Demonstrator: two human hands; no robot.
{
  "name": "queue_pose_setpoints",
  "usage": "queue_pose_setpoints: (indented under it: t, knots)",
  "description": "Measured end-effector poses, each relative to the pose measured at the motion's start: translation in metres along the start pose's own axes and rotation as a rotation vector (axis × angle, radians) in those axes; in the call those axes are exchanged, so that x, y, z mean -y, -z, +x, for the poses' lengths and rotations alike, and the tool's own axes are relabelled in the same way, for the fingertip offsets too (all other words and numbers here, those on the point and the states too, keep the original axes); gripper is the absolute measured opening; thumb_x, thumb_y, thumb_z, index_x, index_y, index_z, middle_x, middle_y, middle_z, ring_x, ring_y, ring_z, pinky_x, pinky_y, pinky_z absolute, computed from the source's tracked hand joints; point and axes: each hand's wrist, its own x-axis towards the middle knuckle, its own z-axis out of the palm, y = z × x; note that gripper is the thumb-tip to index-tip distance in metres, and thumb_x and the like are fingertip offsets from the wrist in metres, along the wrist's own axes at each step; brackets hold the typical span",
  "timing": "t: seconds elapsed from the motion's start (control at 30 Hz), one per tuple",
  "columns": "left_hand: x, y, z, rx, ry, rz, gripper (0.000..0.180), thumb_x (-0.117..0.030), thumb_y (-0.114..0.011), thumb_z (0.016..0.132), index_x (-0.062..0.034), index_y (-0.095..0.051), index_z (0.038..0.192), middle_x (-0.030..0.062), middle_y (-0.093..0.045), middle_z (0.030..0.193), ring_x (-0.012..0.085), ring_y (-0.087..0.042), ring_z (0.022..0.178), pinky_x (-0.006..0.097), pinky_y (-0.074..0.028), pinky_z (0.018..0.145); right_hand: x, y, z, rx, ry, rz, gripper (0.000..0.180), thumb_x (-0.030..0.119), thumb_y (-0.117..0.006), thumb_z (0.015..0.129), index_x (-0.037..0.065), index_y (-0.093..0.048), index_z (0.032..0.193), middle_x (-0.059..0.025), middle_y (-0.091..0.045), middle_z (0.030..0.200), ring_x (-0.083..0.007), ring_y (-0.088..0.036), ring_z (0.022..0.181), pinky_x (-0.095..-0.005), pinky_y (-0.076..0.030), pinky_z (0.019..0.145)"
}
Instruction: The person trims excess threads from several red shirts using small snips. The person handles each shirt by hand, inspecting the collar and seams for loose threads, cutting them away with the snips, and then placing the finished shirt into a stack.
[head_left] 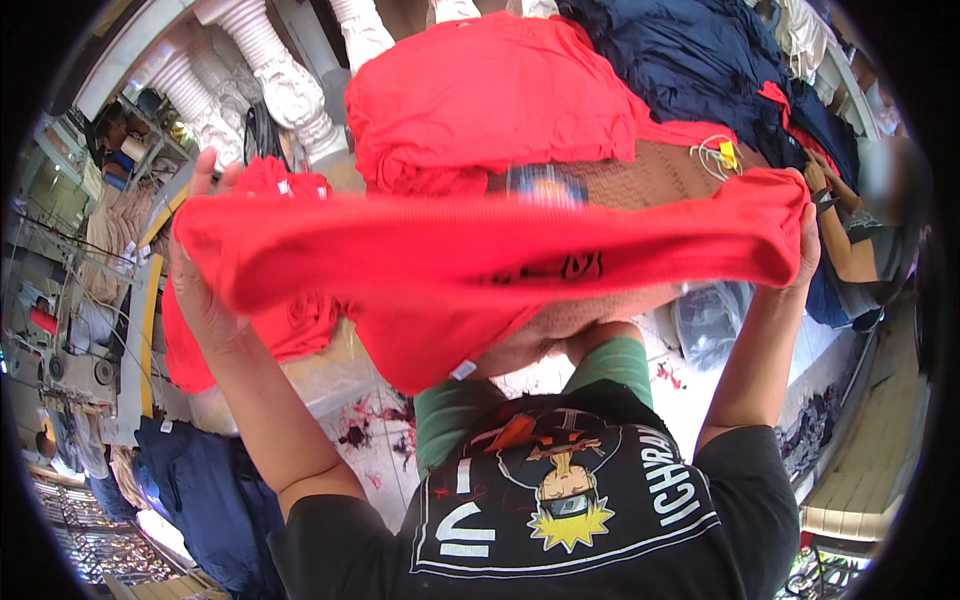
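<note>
A red shirt (500, 235) with black print is stretched sideways in front of me, slightly blurred by motion. My left hand (203, 295) holds its left end, with some fingertips showing above the cloth. At the other end my right hand (807, 240) is closed round the fabric, its fingers partly hidden. Below the stretched band hangs more red cloth (420, 345) with a small white tag; whether it belongs to the same shirt I cannot tell. Close to my left forearm lie more red garments (300, 325).
A big pile of red garments (490, 95) sits on the brown woven surface (660, 175) ahead, beside a dark blue pile (690, 60). White balusters (275, 75) stand behind. At right is another person (860, 235). Dark blue cloth (205, 490) lies lower left; thread scraps (360, 430) litter the floor.
</note>
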Motion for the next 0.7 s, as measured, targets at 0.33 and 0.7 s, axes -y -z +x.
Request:
queue_pose_setpoints:
  t: [0.33, 0.7]
  knots:
    - [0.106, 0.087, 0.157, -0.153, 0.543, 0.095, 0.090, -0.078, -0.030, 0.084, -0.0009, -0.048, 0.128, 0.0137, -0.060, 0.122, 0.0246, -0.059, 0.111, 0.036, -0.046, 0.096, -0.065, -0.051, 0.210, 0.153, -0.179, -0.803, 0.048, 0.045, -0.062, 0.088, 0.009, -0.061, 0.120, 0.0024, -0.063, 0.078, -0.0045, -0.028, 0.046, -0.0212, -0.026, 0.044]
    - [0.200, 0.048, -0.001, -0.078, 0.991, 0.395, 0.055, -0.034, -0.072, 0.084, -0.0093, -0.052, 0.129, 0.0038, -0.061, 0.122, 0.0165, -0.057, 0.110, 0.037, -0.041, 0.096, -0.238, -0.061, 0.026, 0.137, -0.911, -0.557, 0.069, 0.055, -0.074, 0.074, -0.005, -0.061, 0.107, -0.0082, -0.057, 0.073, -0.0075, -0.037, 0.042, -0.0260, -0.029, 0.039]
